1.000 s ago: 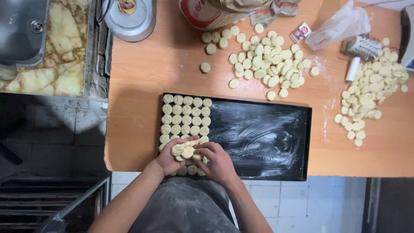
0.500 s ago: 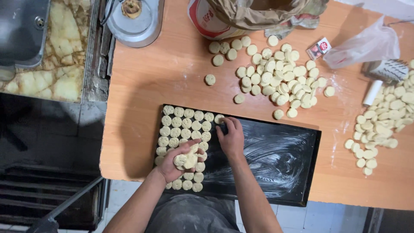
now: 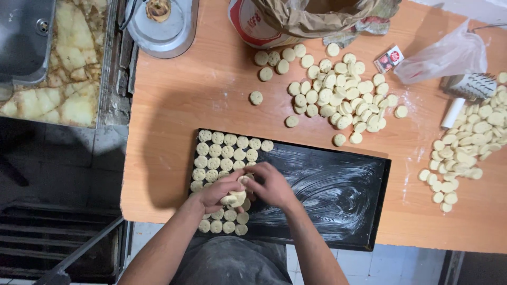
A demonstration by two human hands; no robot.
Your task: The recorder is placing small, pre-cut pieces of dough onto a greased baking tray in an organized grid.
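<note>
A black baking tray lies on the wooden table, smeared with white grease, with rows of round dough pieces filling its left end. My left hand cups a small stack of dough pieces over the tray's left part. My right hand meets it, fingers pinching at a piece from that stack. Both hands hover just above the laid rows.
A large heap of dough rounds lies behind the tray and another heap at the right. A paper sack, a plastic bag, a small red-and-white box, a metal scale pan, and a sink surround them.
My right hand placed a piece at the far end of the top row, then drew back to the stack in my left hand.
</note>
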